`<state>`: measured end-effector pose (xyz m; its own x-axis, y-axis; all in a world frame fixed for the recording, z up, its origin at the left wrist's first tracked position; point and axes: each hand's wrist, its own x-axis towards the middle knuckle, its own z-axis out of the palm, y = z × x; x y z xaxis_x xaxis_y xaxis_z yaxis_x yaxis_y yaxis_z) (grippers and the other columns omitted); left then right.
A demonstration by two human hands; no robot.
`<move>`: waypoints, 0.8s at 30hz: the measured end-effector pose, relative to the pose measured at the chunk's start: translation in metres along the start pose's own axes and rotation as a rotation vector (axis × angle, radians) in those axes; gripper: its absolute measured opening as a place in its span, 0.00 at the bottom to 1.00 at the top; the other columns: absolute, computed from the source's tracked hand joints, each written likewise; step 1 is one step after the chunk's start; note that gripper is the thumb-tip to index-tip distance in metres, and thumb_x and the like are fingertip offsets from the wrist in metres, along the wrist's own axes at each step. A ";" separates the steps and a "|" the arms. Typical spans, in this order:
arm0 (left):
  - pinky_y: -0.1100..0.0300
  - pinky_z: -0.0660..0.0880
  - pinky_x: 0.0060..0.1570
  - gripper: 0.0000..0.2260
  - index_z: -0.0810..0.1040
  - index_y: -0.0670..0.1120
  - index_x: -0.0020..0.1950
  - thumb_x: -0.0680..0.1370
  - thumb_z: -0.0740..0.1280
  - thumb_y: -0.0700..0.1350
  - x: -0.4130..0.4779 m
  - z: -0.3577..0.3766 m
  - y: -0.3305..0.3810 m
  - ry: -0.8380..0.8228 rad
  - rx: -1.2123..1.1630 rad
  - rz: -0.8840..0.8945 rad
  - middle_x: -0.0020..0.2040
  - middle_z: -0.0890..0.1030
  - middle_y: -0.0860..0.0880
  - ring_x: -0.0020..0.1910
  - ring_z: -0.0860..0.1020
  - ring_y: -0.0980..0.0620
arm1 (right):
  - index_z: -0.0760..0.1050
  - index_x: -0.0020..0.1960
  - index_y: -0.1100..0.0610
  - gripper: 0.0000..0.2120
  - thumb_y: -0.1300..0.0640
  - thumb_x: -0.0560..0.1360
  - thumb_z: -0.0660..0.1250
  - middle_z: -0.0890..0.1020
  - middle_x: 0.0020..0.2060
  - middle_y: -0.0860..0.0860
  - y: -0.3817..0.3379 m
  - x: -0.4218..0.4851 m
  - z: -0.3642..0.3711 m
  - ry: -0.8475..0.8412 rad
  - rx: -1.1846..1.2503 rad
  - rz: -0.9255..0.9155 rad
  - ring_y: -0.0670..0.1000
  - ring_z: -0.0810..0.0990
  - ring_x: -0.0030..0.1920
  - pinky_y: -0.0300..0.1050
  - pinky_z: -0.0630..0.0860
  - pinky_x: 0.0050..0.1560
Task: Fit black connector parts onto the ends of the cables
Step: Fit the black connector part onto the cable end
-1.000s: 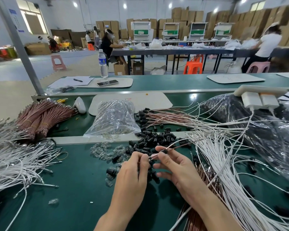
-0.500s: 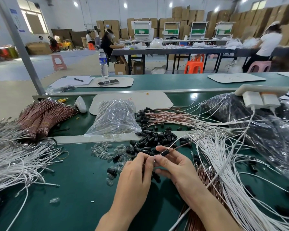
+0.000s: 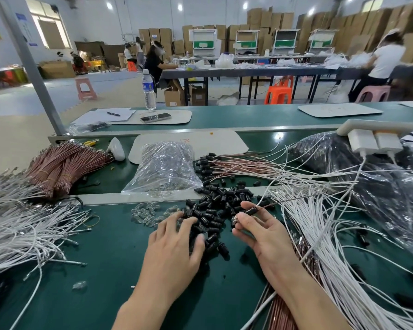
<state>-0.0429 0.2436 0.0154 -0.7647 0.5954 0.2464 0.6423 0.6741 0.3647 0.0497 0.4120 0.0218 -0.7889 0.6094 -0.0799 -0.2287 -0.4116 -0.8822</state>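
A heap of small black connector parts lies on the green bench between my hands. My left hand rests palm down on the near left side of the heap, fingers spread among the parts. My right hand holds a thin cable whose end carries a fitted black connector; its fingers curl round that end, and a second small part sits at the thumb tip. The cable runs off to the right over the white cables.
White cable bundles lie at the left, copper-coloured bundles behind them. A clear bag sits behind the heap, small clear parts beside it. Black-filled bags and a white power strip are at right. People work at far tables.
My left hand has let go of the cable end and dropped onto the heap of black parts. My right hand keeps the cable, now with the connector on its end, slightly further right.
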 end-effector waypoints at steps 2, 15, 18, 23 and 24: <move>0.57 0.66 0.67 0.16 0.71 0.56 0.70 0.84 0.54 0.54 0.002 -0.005 0.000 0.051 -0.111 -0.001 0.71 0.68 0.56 0.70 0.68 0.54 | 0.86 0.50 0.53 0.09 0.63 0.73 0.74 0.83 0.38 0.53 0.000 0.000 0.000 0.007 -0.003 0.009 0.48 0.83 0.39 0.41 0.82 0.43; 0.53 0.75 0.46 0.14 0.80 0.49 0.63 0.78 0.71 0.49 -0.045 -0.028 -0.043 0.066 0.079 -0.041 0.46 0.75 0.52 0.47 0.77 0.48 | 0.82 0.56 0.57 0.17 0.59 0.67 0.74 0.83 0.38 0.53 -0.002 0.001 -0.001 -0.031 -0.004 0.014 0.48 0.83 0.39 0.40 0.82 0.43; 0.50 0.78 0.41 0.13 0.82 0.45 0.61 0.76 0.74 0.42 -0.042 -0.021 -0.041 0.092 0.104 -0.049 0.44 0.78 0.50 0.44 0.79 0.45 | 0.82 0.57 0.58 0.17 0.60 0.68 0.74 0.83 0.38 0.53 -0.002 0.001 0.000 -0.038 0.001 0.018 0.48 0.83 0.39 0.39 0.82 0.43; 0.49 0.79 0.39 0.11 0.82 0.44 0.54 0.74 0.76 0.42 -0.037 -0.016 -0.037 0.169 0.109 -0.039 0.44 0.80 0.49 0.42 0.80 0.44 | 0.82 0.57 0.59 0.19 0.61 0.67 0.74 0.84 0.38 0.54 -0.003 0.000 0.002 -0.049 0.049 0.032 0.48 0.83 0.38 0.39 0.82 0.42; 0.50 0.78 0.40 0.09 0.82 0.45 0.53 0.75 0.76 0.43 -0.036 -0.016 -0.037 0.177 0.096 -0.050 0.45 0.80 0.49 0.43 0.80 0.44 | 0.81 0.57 0.59 0.19 0.61 0.67 0.74 0.84 0.38 0.54 -0.003 0.000 0.001 -0.053 0.059 0.037 0.48 0.83 0.38 0.39 0.82 0.42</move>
<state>-0.0396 0.1906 0.0071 -0.7871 0.4797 0.3877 0.5990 0.7444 0.2951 0.0494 0.4127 0.0254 -0.8259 0.5573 -0.0857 -0.2310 -0.4730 -0.8502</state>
